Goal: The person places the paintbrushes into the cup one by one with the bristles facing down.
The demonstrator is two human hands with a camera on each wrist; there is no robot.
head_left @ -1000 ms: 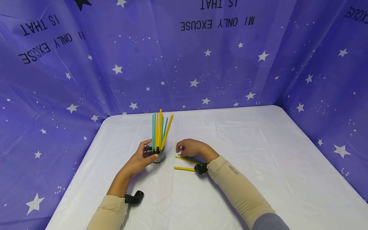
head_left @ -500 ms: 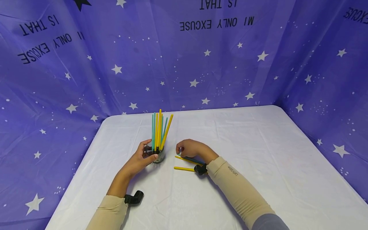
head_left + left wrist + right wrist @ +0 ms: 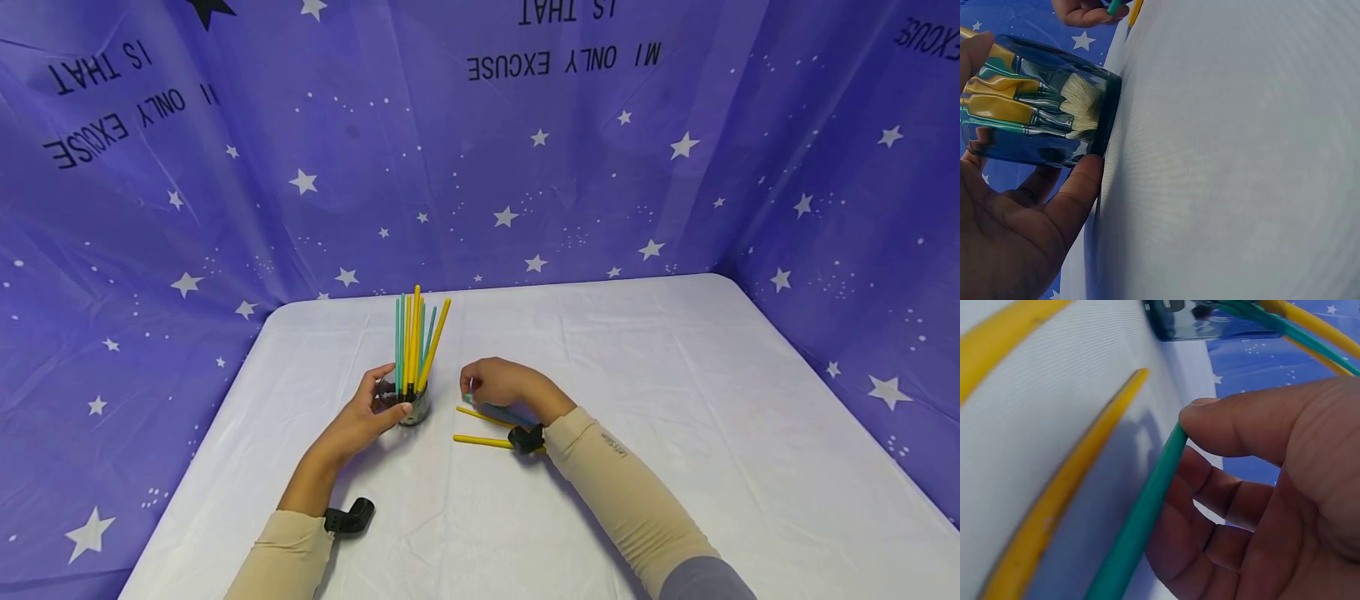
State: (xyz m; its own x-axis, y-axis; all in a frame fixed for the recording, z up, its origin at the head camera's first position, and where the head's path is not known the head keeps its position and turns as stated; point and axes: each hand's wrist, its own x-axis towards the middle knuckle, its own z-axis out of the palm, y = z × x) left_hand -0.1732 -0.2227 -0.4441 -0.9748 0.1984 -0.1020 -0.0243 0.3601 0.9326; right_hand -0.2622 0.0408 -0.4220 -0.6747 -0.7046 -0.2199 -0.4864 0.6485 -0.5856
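Observation:
My left hand grips a clear glass standing on the table. In the left wrist view its fingers lie against the glass wall, one near the base. Several paintbrushes with yellow and teal handles stand in the glass, bristles down. To the right, my right hand pinches a teal paintbrush by its handle end, between thumb and fingers. That handle tip is raised off the cloth; the brush's far end is hidden. Beside it lie two yellow handles, one close and one farther off.
A white cloth covers the table. A purple curtain with stars and lettering hangs behind and at both sides. Each wrist wears a black camera, the left one and the right one.
My right hand has closed on the teal paintbrush's handle end and lifted it slightly. The left hand and the glass have stayed in place.

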